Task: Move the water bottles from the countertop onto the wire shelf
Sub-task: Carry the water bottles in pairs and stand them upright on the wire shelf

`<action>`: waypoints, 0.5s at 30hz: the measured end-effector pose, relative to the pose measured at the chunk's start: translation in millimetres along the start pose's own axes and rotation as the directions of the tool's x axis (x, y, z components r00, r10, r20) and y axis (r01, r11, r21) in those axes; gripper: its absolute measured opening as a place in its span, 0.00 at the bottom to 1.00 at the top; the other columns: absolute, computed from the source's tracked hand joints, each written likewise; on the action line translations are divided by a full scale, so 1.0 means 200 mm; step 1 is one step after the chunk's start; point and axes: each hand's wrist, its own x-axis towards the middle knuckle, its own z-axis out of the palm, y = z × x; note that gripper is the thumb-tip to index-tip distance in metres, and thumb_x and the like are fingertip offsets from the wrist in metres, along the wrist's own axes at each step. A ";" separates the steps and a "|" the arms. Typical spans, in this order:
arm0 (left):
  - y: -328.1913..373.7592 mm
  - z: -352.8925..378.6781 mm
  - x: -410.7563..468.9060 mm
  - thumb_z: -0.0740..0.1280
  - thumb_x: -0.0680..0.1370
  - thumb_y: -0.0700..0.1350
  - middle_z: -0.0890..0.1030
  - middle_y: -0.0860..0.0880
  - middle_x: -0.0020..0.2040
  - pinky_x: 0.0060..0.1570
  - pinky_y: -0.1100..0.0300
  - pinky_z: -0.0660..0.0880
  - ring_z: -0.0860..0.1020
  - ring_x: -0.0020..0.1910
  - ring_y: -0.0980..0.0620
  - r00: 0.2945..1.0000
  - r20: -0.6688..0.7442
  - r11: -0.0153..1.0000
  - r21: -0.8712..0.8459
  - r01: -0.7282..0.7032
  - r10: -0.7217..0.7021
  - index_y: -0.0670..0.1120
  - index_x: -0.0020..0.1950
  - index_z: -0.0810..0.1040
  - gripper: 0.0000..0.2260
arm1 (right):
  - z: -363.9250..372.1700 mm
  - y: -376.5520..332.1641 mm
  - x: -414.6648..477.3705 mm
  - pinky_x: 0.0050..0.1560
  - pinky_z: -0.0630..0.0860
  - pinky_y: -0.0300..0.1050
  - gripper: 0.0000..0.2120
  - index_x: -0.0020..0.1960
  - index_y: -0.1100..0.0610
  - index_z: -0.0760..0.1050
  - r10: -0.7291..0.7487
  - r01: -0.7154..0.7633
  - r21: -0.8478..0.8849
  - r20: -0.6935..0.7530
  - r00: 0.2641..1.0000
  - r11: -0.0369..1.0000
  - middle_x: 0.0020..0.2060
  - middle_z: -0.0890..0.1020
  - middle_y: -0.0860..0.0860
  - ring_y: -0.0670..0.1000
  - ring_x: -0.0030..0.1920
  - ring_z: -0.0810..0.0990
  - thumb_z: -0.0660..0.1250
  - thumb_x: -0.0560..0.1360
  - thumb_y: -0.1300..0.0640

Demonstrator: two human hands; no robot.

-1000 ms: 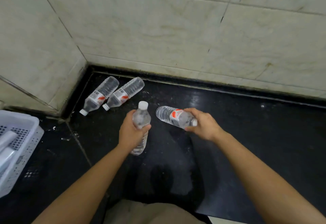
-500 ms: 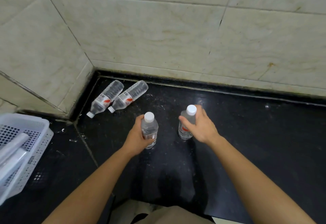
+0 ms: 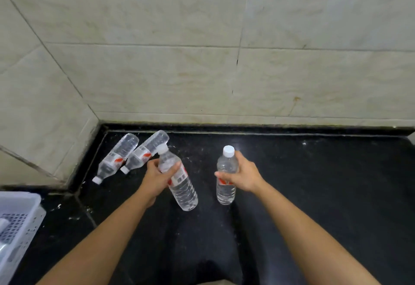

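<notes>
My left hand [image 3: 157,178] grips a clear water bottle [image 3: 180,189] with a white cap and red label, held tilted above the black countertop [image 3: 314,183]. My right hand [image 3: 241,174] grips a second bottle [image 3: 225,191] upright, cap up, lifted over the counter. Two more bottles lie on their sides in the back left corner, one [image 3: 116,158] beside the left wall and the other [image 3: 143,153] touching it, caps pointing toward me. No wire shelf is in view.
Beige tiled walls [image 3: 202,71] close the counter at the back and left. A white perforated plastic basket [image 3: 20,224] with pale items inside stands at the left edge, on a lower dark surface.
Both hands have lifted their bottles higher and toward me. The left bottle now tilts with its base to the right; the right bottle stays upright. The view has tipped up toward the wall.
</notes>
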 end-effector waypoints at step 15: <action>0.37 0.57 -0.33 0.71 0.71 0.66 0.79 0.46 0.38 0.36 0.56 0.79 0.79 0.36 0.49 0.881 0.453 0.890 -0.447 0.089 0.139 0.45 0.49 0.76 0.25 | -0.37 0.00 -0.66 0.53 0.79 0.46 0.18 0.54 0.43 0.72 0.019 0.135 0.214 -0.593 0.805 0.968 0.49 0.83 0.43 0.43 0.50 0.82 0.76 0.69 0.47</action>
